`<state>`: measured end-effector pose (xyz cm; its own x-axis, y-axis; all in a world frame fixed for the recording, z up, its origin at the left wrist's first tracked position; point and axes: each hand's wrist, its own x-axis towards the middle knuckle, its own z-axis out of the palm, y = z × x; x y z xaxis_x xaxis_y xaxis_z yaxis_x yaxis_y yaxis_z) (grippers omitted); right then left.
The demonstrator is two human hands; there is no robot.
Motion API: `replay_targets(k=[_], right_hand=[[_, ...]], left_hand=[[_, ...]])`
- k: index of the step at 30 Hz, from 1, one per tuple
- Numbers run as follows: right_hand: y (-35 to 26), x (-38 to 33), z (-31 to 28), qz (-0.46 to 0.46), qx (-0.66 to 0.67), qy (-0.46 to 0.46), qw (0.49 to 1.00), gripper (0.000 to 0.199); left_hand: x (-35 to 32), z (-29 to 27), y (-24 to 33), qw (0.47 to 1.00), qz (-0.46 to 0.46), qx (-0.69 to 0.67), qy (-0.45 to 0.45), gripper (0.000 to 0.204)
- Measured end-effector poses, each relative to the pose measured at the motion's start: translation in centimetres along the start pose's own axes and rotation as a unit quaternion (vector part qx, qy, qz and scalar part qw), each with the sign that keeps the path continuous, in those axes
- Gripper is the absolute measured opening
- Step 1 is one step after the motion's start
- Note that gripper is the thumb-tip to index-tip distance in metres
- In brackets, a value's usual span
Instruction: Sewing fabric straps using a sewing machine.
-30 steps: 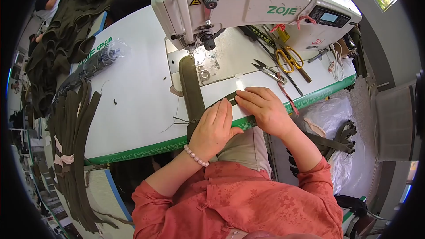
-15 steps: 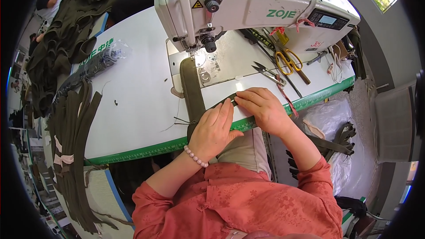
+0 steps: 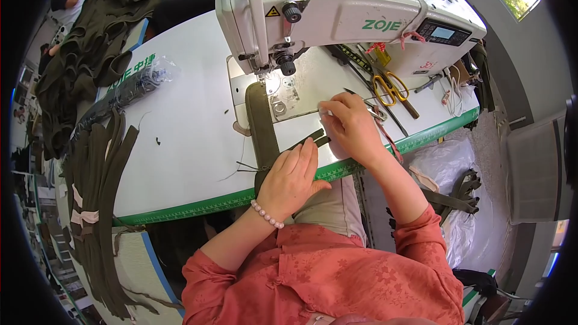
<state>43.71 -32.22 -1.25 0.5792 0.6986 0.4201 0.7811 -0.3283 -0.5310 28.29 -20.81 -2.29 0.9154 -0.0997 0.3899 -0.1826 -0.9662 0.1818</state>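
My left hand (image 3: 291, 173) lies flat, fingers stretched, on a dark olive fabric strip (image 3: 310, 138) near the table's front edge. Past its fingertips a short end of that strip sticks out to the right. A wider olive band (image 3: 261, 121) runs from under the sewing machine's needle area (image 3: 262, 76) down to my left hand, with loose thread ends beside it. My right hand (image 3: 351, 127) is off the strip, just right of its end, fingers loosely bent and nothing visible in them. It partly covers the thread snips (image 3: 378, 113).
Yellow-handled scissors (image 3: 391, 89) and other tools lie right of my right hand. A green measuring tape (image 3: 186, 206) lines the front edge. Bundled olive strips (image 3: 102, 180) hang at the left, by a plastic-wrapped roll (image 3: 129, 93). Plastic bags (image 3: 448, 171) lie at the lower right.
My right hand has lifted off the strip and moved slightly up and right, its fingers now bent, partly covering the snips. The strip's end has come into sight. My left hand stays put.
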Motion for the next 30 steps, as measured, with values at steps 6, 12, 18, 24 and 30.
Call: replay_targets(k=[6,12,18,24,30], right_hand=[[0.6,1.3,0.4,0.026,-0.010,-0.008,1.000,0.017],[0.8,2.0,0.4,0.076,0.028,-0.049,0.995,0.012],[0.2,2.3,0.2,0.097,0.021,-0.085,0.991,0.009],[-1.1,0.0,-0.4,0.130,0.046,-0.023,0.990,0.009],[-0.9,-3.1,-0.6,0.248,0.286,-0.018,0.925,0.011]], left_hand=[[0.3,0.1,-0.1,1.000,0.009,0.009,0.012,0.073],[0.0,-0.1,0.1,0.999,0.019,0.051,0.000,0.074],[-0.2,-0.1,0.3,0.999,0.018,0.022,0.023,0.075],[-0.5,-0.3,0.5,0.999,0.015,0.026,0.010,0.075],[-0.4,0.0,0.2,1.000,0.013,0.019,-0.002,0.075]])
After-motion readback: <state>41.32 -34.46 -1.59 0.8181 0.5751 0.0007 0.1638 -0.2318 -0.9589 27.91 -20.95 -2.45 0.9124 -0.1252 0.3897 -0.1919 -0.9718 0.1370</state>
